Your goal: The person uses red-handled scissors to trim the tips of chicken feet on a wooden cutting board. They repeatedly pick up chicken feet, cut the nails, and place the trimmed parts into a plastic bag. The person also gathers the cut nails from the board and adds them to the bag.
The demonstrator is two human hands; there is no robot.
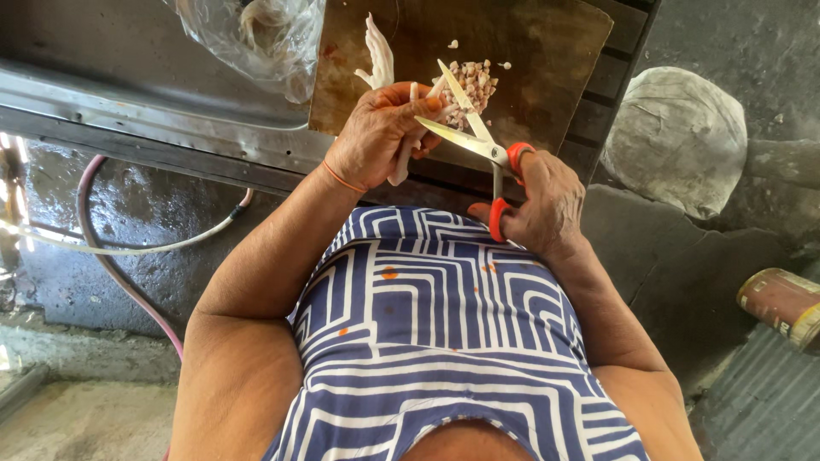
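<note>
My left hand (376, 132) grips a pale chicken foot (408, 137) above the near edge of a dark wooden cutting board (547, 60). My right hand (545, 205) holds red-handled scissors (478, 141), blades apart around the foot's toes. A small heap of chopped pale pieces (472, 85) lies on the board just beyond the blades. Another whole chicken foot (377, 51) rests on the board to the left of the heap.
A clear plastic bag (256, 38) lies on a metal surface (102, 94) at upper left. Hoses (111, 256) run over the wet floor on the left. A grey stone (679, 137) sits to the right, a rusty can (781, 303) at far right.
</note>
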